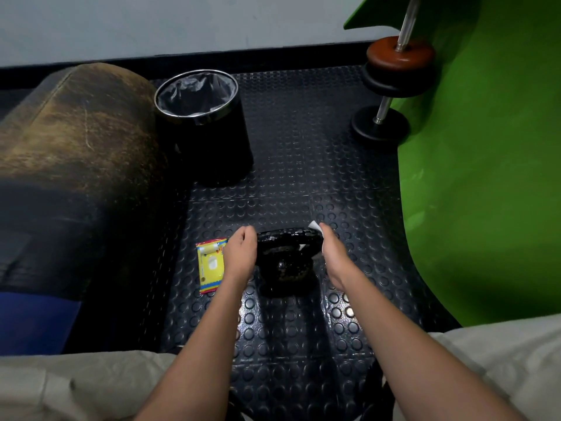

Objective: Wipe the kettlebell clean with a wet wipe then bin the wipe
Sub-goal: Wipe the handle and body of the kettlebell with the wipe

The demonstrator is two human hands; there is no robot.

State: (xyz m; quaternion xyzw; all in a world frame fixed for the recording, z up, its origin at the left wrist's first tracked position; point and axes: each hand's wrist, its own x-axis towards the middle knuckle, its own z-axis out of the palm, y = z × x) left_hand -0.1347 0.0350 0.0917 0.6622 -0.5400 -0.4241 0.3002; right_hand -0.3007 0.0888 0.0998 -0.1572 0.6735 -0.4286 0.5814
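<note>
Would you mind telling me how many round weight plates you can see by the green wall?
3: brown plate topmost, black plate just beneath, black plate on the floor. More may hide behind the green wall.

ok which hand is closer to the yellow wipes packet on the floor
Left. The left hand sits right beside the yellow wipes packet, overlapping its right edge in the view. The right hand is on the far side of the kettlebell, holding a white wipe.
</note>
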